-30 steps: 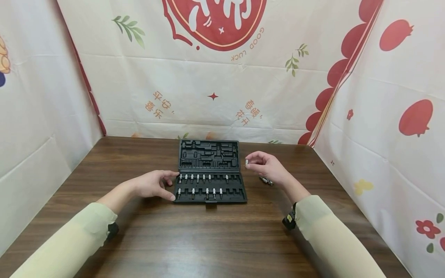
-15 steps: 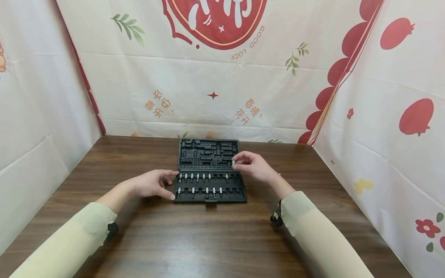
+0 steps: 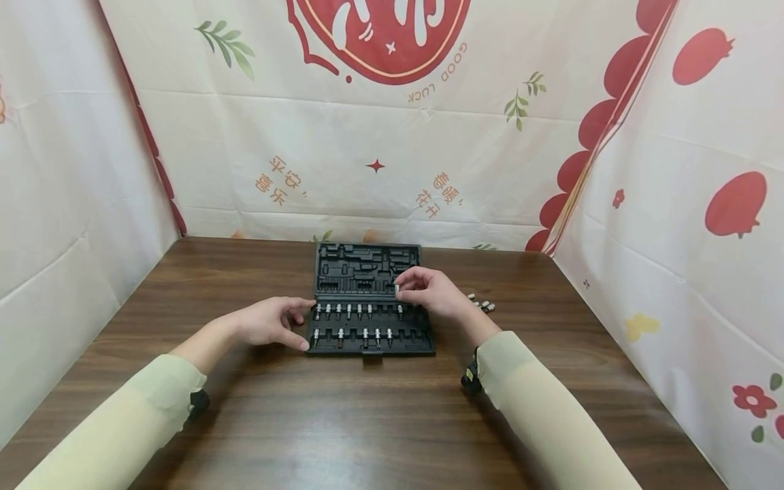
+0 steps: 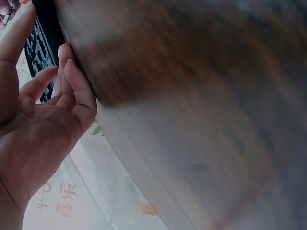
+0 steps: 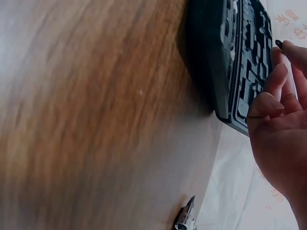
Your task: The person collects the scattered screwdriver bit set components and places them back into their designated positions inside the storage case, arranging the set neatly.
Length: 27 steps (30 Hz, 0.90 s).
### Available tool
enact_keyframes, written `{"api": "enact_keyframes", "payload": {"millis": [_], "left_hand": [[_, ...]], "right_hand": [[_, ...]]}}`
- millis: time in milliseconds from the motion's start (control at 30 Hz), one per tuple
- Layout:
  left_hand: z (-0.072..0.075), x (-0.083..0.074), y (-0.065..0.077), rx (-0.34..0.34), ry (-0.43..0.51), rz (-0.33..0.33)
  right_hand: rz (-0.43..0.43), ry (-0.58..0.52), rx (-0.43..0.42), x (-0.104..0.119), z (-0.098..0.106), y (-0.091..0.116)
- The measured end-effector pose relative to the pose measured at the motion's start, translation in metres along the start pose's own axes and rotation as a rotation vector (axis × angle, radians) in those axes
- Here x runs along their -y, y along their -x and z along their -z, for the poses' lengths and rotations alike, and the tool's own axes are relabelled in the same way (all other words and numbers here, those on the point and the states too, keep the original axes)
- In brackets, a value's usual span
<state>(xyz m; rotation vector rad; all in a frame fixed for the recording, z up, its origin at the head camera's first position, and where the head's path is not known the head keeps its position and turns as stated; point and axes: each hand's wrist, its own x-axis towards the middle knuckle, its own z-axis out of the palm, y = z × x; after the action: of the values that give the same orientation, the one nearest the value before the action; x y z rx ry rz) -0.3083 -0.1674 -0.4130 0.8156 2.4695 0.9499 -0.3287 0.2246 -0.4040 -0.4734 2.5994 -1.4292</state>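
Observation:
An open black plastic case (image 3: pixel 349 353) lies on the table, its lid folded back toward the cloth. Two rows of silver bit sockets (image 3: pixel 359 311) sit in its lower tray, with vacant slots at the right of both rows. My left hand (image 3: pixel 267 322) touches the case's left side, thumb at the front corner and index finger near the hinge. Between thumb and fingertips, my right hand (image 3: pixel 433 294) pinches one small bit socket (image 3: pixel 397 289) above the case, near the hinge. In the right wrist view, only its dark tip (image 5: pixel 279 43) shows.
Several loose bit sockets (image 3: pixel 484 305) lie on the wooden table (image 3: pixel 367 422) to the right of the case, behind my right wrist. A printed cloth (image 3: pixel 367 129) hangs behind the table and along both sides.
My right hand has moved left with the bit socket, from beside the case to over it. The loose sockets on the right now show more fully. My left hand has stayed in place.

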Motion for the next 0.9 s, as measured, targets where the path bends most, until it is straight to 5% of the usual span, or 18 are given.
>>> {"api": "enact_keyframes", "payload": {"millis": [900], "left_hand": [[0.000, -0.003, 0.002, 0.015, 0.044, 0.012]], "right_hand": [[0.011, 0.177, 0.080, 0.005, -0.029, -0.010]]}}
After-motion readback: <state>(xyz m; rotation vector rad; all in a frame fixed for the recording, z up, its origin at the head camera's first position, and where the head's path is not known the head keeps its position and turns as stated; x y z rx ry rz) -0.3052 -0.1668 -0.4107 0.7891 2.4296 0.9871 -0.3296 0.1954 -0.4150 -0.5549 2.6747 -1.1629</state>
